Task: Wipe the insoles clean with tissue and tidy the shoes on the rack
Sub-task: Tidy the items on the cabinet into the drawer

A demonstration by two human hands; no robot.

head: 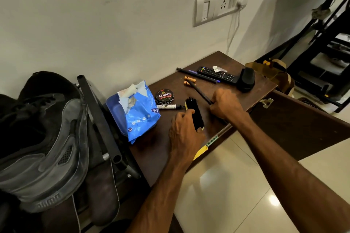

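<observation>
1. Shoes (37, 138) sit at my far left, dark ones piled on the rack (98, 119); the nearest lies with its grey translucent sole turned up, and a dark insole (102, 191) lies flat just below and right of it.
2. Next I see the blue tissue pack (136, 111), torn open at the top, resting at the left edge of the brown cabinet top (246, 66), right beside the rack's tube.
3. Past it stands a round tin of shoe polish (164, 96), with a white marker (167, 106) lying just in front of it.
4. My left hand (184, 130) lies over the black shoe brush (194, 113), fingers curled around its near end and closed on it; the brush rests on the cabinet top.
5. My right hand (226, 105) is a closed fist around a thin black rod (198, 92) that slants up-left toward two small batteries (188, 80).
6. Farther right lie a remote control (216, 73) and a black rounded object (247, 79), near the cabinet's right edge.
</observation>
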